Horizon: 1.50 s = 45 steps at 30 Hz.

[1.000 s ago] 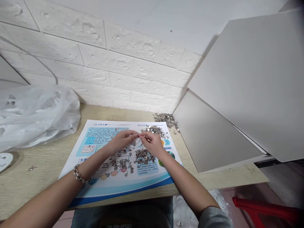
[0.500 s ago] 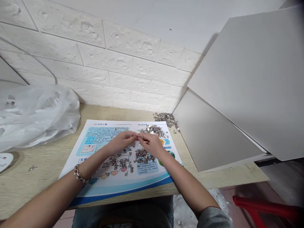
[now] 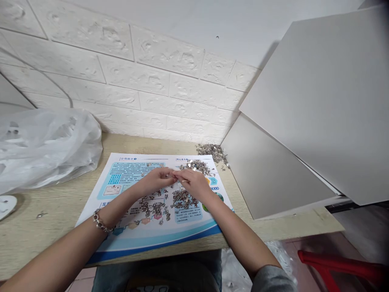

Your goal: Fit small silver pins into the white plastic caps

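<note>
Over the printed sheet (image 3: pixel 136 239), my left hand (image 3: pixel 158 179) and my right hand (image 3: pixel 193 183) meet at the fingertips. Both are closed in a pinch; whatever lies between the fingers is too small to make out. Small metal parts (image 3: pixel 156 209) lie scattered below my left hand. Another cluster of metal parts (image 3: pixel 182 199) sits just under my right hand, which partly covers it. Behind the hands, a shiny pile (image 3: pixel 199 166) rests on the sheet's upper right. A bracelet (image 3: pixel 99 222) circles my left wrist.
A further metal pile (image 3: pixel 212 152) lies on the wooden table (image 3: pixel 243 194) by the white brick wall (image 3: pixel 170 105). Large grey panels (image 3: pixel 282 170) lean at the right. A clear plastic bag (image 3: pixel 51 146) and a white object (image 3: pixel 6 206) are at the left. A red stool (image 3: pixel 334 265) stands below right.
The fingers of both hands have shifted slightly where they meet. The hands stay in nearly the same place, and the piles look unchanged.
</note>
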Available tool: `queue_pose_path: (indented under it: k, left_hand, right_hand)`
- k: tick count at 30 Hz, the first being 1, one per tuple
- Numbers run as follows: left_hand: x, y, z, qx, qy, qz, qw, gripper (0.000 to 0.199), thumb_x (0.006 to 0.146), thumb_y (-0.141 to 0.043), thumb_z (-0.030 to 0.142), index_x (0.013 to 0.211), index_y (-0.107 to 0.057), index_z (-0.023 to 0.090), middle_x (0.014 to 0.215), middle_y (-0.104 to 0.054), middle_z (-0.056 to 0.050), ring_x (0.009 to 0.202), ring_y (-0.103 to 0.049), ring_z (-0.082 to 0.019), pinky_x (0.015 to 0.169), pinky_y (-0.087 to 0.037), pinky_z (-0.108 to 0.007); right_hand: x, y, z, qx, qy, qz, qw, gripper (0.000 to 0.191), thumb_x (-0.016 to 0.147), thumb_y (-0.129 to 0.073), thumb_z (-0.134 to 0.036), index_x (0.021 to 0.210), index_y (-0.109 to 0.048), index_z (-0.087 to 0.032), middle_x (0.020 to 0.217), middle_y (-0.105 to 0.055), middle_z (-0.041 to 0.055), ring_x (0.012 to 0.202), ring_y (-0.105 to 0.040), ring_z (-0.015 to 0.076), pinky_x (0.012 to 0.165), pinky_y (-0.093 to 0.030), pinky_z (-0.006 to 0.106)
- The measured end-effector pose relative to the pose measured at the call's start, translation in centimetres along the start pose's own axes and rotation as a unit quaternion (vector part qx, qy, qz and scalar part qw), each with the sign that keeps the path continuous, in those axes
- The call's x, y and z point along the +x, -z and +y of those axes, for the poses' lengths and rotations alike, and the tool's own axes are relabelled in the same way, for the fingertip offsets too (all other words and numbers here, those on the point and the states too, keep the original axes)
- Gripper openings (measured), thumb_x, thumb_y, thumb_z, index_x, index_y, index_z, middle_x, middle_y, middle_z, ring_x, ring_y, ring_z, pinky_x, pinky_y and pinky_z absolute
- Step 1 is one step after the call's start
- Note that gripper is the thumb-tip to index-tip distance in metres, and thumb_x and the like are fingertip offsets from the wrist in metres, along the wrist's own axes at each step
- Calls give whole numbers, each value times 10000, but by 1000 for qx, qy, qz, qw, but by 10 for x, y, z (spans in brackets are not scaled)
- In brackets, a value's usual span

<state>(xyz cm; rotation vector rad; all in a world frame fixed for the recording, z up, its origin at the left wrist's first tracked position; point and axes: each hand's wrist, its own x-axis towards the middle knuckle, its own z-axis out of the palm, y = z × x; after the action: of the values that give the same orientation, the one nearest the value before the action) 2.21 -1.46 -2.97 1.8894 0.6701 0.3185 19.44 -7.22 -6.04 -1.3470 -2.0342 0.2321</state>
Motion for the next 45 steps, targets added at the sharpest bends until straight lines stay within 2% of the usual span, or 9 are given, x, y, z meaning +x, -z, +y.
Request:
queue_pose_path:
  k: [14, 16, 19, 23, 25, 27, 30, 34, 45]
  left_hand:
    - [2, -3, -4, 20, -13, 19, 1000, 269, 807, -441, 392, 741, -557, 158, 681, -513, -12, 587, -424, -102, 525, -327, -221]
    - [1, -3, -5, 17, -6, 19, 1000, 257, 809, -436, 380, 773, -564, 161, 678, -509, -14, 567, -413, -97, 509, -320, -218]
    - [0, -4, -4, -10, 22, 28, 999, 255, 822, -416, 364, 951, -541, 183, 671, -490, -8, 517, -383, -86, 468, -303, -212]
    - [-2, -7, -3, -90, 35, 28, 995, 479, 810, -464, 332, 1243, -291, 221, 781, -506, -24, 641, -483, -126, 562, -409, -246]
    - [-2, -9, -4, -129, 28, 21, 991, 666, 796, -501, 316, 1331, -109, 243, 883, -515, -51, 706, -509, -142, 635, -441, -278]
    - [-1, -12, -7, -156, 35, 14, 987, 791, 778, -541, 315, 1358, -6, 278, 1050, -492, -100, 764, -521, -155, 676, -451, -302]
    - [1, -15, -10, -175, 40, 10, 984, 763, 751, -582, 314, 1357, -119, 286, 1226, -404, -131, 896, -512, -195, 724, -450, -316]
    - [1, -18, -6, -181, -14, -9, 983, 594, 743, -578, 272, 1275, -320, 218, 1161, -469, -114, 932, -500, -202, 724, -440, -305]
    - [3, -20, -11, -227, -9, -31, 973, 657, 728, -601, 294, 1283, -257, 215, 955, -531, -67, 801, -506, -154, 667, -410, -281]
  right_hand:
    - [3, 3, -6, 49, -37, 7, 998, 174, 816, -477, -244, 907, -625, -238, 822, -634, 0, 731, -572, 104, 606, -439, 225]
    - [4, 4, -7, 76, -65, 12, 995, 129, 790, -502, -242, 840, -621, -227, 780, -620, -3, 709, -563, 104, 598, -434, 222]
    - [6, 4, -9, 136, -121, 41, 982, 122, 785, -489, -264, 787, -598, -209, 752, -602, 3, 678, -551, 117, 565, -426, 229]
    - [7, 3, -8, 175, -173, 93, 965, 138, 796, -466, -284, 792, -571, -195, 734, -594, 0, 653, -541, 125, 550, -412, 235]
    - [6, 2, -6, 155, -168, 112, 967, 120, 792, -470, -264, 790, -566, -194, 740, -600, -2, 659, -539, 122, 569, -412, 234]
    - [6, 1, -5, 126, -147, 121, 974, 111, 790, -466, -241, 795, -568, -196, 771, -609, 1, 687, -545, 122, 593, -416, 233]
    - [5, 0, -3, 82, -120, 124, 982, 117, 791, -459, -226, 813, -572, -203, 816, -615, 14, 734, -556, 134, 620, -423, 246]
    - [4, -1, -1, 41, -109, 116, 986, 122, 802, -452, -237, 831, -568, -213, 828, -615, 23, 752, -562, 149, 636, -424, 268]
    - [1, -2, -1, -28, -110, 91, 989, 115, 810, -446, -226, 867, -545, -228, 810, -606, 21, 706, -556, 157, 604, -409, 276]
